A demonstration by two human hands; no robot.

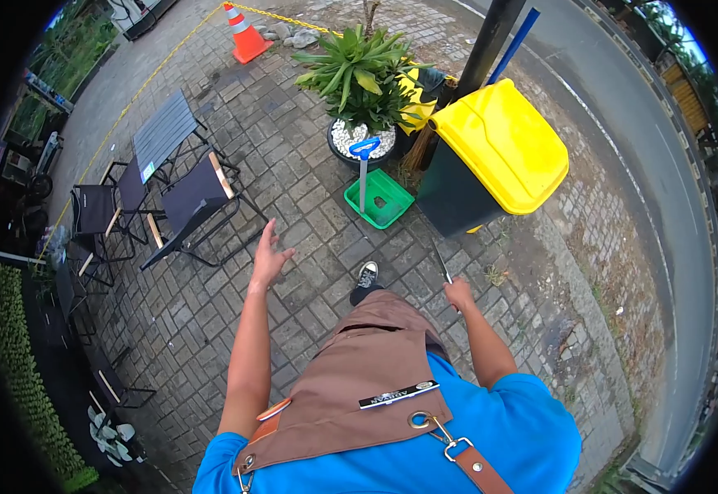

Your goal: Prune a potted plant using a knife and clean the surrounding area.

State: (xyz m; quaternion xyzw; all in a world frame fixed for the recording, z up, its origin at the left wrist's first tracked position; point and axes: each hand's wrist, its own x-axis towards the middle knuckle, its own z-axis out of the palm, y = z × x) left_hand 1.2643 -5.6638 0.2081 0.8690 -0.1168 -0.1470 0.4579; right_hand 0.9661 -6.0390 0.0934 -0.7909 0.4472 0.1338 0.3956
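Note:
My right hand [458, 293] grips a long, thin, blade-like tool [440, 256]. Its dark narrow end points forward over the paving, towards the foot of a black wheeled bin with a yellow lid [507, 148]. My left hand [270, 256] is held out in the air with the fingers spread and nothing in it. Beyond that hand is a folding chair [195, 191] with dark fabric and wooden armrests. Ahead, between my hands, a green long-handled dustpan [389, 212] stands on the pavers, its blue grip [365, 147] upright. Dark debris lies in its pan.
A potted plant [352, 71] with white pebbles stands behind the dustpan. A broom [420, 151] and a dark pole [488, 43] are beside the bin. Left are a slatted table [172, 131] and several chairs. A traffic cone [247, 37] carries a yellow chain; a road [637, 99] runs right.

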